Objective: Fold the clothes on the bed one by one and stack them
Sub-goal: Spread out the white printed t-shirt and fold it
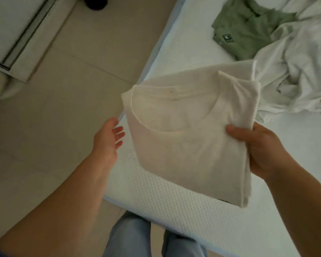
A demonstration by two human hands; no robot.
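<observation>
A folded white T-shirt (189, 130) hangs in the air above the bed's near corner, collar facing up. My right hand (258, 145) grips its right edge, thumb on top and fingers underneath. Just left of the shirt, my left hand (107, 138) is held with its fingers straight, a small gap between them and the fabric. At the back of the bed lies a green shirt (248, 30) with a small badge. A heap of crumpled white clothes (300, 71) sits to its right.
The white textured mattress (174, 210) fills the right side, its corner pointing toward my legs in blue trousers (133, 238). Beige tiled floor (72, 89) lies on the left, with a white cabinet (17, 34) at the top left.
</observation>
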